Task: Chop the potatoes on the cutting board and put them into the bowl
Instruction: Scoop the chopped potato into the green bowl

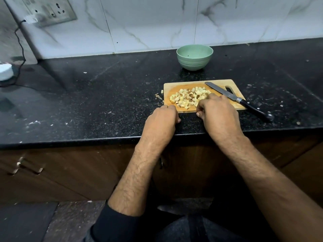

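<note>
Chopping appears complete: diced potatoes (189,97) lie heaped on the cutting board (218,83), the knife (232,97) laid down across the board's right side. The bowl (194,57), near the table's back edge, holds none; transfer remains. The left hand (161,119) rests curled at the board's near-left corner, whether gripping it cannot be told; the right hand (218,113) curls its fingers (212,96) into the pile. Black speckled table (87,102), crumb-strewn; marble-tiled wall (139,23), socket plate (47,10).

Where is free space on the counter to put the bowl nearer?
Free: the black counter left of the wooden cutting board, and the strip between the board and the green bowl. Crowded: the board's near edge, with both hands, and its right, with the black-handled knife.
</note>
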The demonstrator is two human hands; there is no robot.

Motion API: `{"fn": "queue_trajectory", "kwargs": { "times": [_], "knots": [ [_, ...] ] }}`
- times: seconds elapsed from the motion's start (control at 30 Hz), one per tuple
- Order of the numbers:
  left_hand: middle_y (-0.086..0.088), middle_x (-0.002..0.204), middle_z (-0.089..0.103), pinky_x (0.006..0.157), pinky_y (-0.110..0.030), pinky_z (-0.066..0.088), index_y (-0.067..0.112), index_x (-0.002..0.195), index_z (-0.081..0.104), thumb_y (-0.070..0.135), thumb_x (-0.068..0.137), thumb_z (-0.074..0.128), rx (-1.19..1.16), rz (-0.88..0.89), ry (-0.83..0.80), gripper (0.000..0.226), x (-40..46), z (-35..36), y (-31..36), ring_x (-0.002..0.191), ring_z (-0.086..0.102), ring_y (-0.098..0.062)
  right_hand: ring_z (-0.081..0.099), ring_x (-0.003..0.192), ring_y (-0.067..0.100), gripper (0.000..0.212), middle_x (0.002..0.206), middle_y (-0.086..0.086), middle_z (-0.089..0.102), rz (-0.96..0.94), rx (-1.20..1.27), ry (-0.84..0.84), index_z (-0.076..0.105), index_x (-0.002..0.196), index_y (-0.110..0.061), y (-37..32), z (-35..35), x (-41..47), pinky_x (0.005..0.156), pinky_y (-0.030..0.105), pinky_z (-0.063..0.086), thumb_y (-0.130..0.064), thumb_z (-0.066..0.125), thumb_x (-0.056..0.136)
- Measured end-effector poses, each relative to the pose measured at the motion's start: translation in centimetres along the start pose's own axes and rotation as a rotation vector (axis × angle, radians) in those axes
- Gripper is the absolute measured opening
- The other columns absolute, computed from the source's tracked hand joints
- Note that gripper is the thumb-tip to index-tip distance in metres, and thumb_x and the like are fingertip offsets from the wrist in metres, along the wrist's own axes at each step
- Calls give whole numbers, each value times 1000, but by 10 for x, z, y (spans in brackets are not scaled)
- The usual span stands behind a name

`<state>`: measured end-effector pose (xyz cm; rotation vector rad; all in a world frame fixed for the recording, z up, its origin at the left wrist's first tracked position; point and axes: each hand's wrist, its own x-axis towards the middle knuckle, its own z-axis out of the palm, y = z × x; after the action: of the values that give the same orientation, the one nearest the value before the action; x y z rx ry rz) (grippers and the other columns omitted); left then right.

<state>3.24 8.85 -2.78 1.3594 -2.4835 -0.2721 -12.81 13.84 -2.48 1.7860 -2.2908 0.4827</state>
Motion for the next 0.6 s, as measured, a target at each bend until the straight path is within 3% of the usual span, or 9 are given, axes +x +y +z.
{"fn": "queue_trajectory", "kwargs": {
  "times": [0.2,0.4,0.5,0.6],
  "knots": [
    [7,92,67,82,-40,52,20,96,61,20,97,63,-378,-75,235,3,14,3,-4,88,62,-15,59,99,27,16,116,8,59,97,-2,-18,70,108,-13,-9,0,0,77,40,54,-8,70,93],
    [12,86,68,81,-36,57,24,92,68,16,88,75,-545,-125,366,12,44,13,-10,83,64,-2,61,100,29,33,126,14,51,176,4,-30,59,122,-4,-14,1,-1,76,39,53,7,59,91],
    [12,86,68,78,-32,57,26,87,70,19,84,80,-579,-136,364,13,52,19,-12,81,63,-2,62,100,28,40,119,11,57,196,135,-17,56,124,-6,-5,4,7,82,41,56,3,67,88],
    [10,90,67,77,-28,55,26,88,69,28,84,81,-576,-130,408,13,55,21,-13,84,62,-5,59,98,25,33,112,8,59,212,236,-49,55,115,-9,2,3,11,79,35,50,-4,71,86]
  ]
}}
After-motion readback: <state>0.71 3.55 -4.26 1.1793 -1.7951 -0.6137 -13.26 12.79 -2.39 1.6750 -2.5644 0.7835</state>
